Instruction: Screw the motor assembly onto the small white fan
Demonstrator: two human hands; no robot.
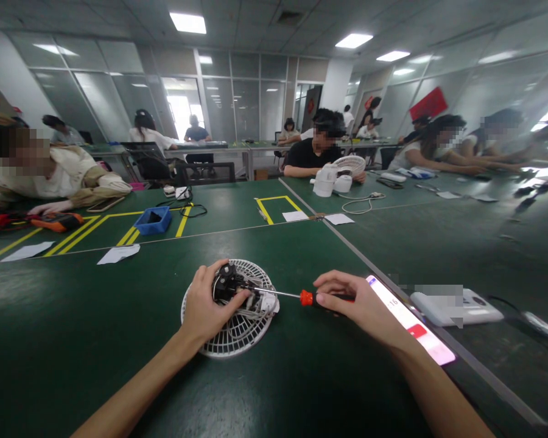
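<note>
A white fan grille [226,347] lies on the green table, with a black motor [225,281] and a white wired housing [265,302] on top of it. My left hand [207,307] is closed round the motor, thumb on its near side and fingers over the far side. In my right hand [347,295] is a screwdriver [307,297] with a red and black handle, held between thumb and fingers. Its shaft points left and reaches the fan's mechanism between motor and housing. The exact contact of the tip is too small to make out.
A lit phone [413,322] lies beside my right forearm, with a white device [456,307] beyond it. Further off are a blue tray [153,221], paper slips [119,253] and an orange-black meter [57,221]. Across the table a person handles a white fan [326,180].
</note>
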